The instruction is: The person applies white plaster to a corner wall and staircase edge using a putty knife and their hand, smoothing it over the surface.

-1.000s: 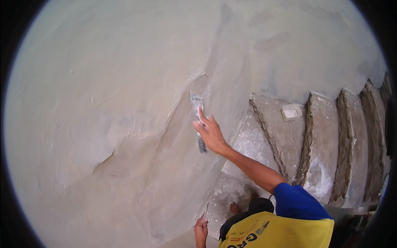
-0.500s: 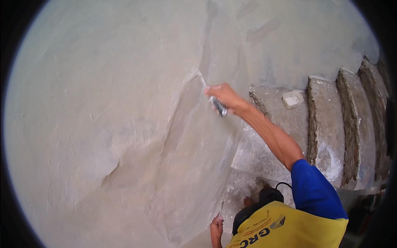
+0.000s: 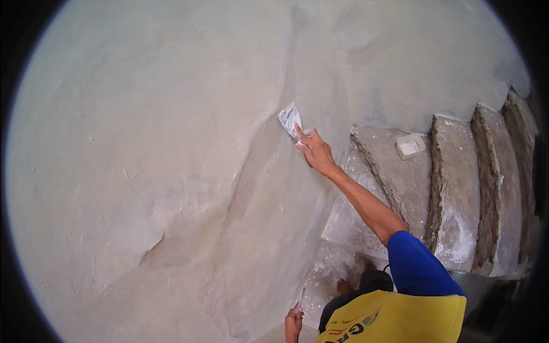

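Note:
My right hand (image 3: 316, 150) is stretched out to the wall and closed round the handle of a putty knife (image 3: 290, 119). One finger lies along the whitish, smeared blade, which is against or very close to the wall at a ridge in the plaster. Low in the view, my left hand (image 3: 294, 320) is closed on a thin, flat tool (image 3: 302, 297), seen nearly edge-on, so its kind is unclear. The plastered wall (image 3: 143, 114) is pale grey-beige, with darker smoothed patches and a small chipped edge (image 3: 153, 250) at the lower left.
Rough concrete steps (image 3: 454, 188) climb along the right side, splashed with white. A small pale tub (image 3: 410, 146) of whitish material stands on one step. The speckled landing (image 3: 326, 274) is near my feet, beside the wall's foot.
My right hand has turned the putty knife so its blade, edge-on before, now shows its broad face. The hand has moved slightly right and down, while my left hand keeps its tool low down.

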### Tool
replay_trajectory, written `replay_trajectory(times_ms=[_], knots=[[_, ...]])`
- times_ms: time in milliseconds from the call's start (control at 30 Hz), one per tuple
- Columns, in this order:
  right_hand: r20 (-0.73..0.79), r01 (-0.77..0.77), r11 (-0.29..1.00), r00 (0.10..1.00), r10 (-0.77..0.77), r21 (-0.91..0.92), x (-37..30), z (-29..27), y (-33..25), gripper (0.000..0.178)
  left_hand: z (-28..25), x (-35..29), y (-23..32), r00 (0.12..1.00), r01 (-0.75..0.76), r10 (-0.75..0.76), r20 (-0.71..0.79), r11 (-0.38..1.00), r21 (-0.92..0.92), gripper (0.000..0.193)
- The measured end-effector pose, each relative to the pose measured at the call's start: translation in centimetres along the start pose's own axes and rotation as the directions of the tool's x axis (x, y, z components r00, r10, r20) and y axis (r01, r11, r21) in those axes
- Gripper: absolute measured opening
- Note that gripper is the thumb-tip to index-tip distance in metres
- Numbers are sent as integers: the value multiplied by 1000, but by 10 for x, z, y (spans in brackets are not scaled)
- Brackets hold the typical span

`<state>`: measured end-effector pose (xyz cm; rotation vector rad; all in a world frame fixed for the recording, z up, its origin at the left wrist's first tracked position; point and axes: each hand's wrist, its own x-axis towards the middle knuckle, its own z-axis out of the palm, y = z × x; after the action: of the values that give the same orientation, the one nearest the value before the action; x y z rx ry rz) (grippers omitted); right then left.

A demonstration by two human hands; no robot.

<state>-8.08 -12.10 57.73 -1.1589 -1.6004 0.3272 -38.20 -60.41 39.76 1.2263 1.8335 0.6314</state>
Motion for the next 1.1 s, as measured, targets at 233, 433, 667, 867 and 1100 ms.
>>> replay_trajectory(times_ms=[233,433,667,867,1100], knots=[[212,-34,985,975,71,-171,-22,-15,50,61,3,-18,-41,989,144,-144,7,979,-146,39],[368,-568,547,820,437,615,12,-46,-23,56,1,-5,-7,998,48,-47,42,998,-26,40],[237,-308,867,944,229,391,0,-41,-53,60,14,-3,-7,996,85,-84,26,994,-68,34],[386,37,998,921,-53,48,-32,-60,-37,53,15,-3,-18,993,97,-92,80,994,-59,38],[89,301,930,953,-288,-213,30,-55,27,72,20,-12,-21,995,94,-90,40,990,-107,40]])
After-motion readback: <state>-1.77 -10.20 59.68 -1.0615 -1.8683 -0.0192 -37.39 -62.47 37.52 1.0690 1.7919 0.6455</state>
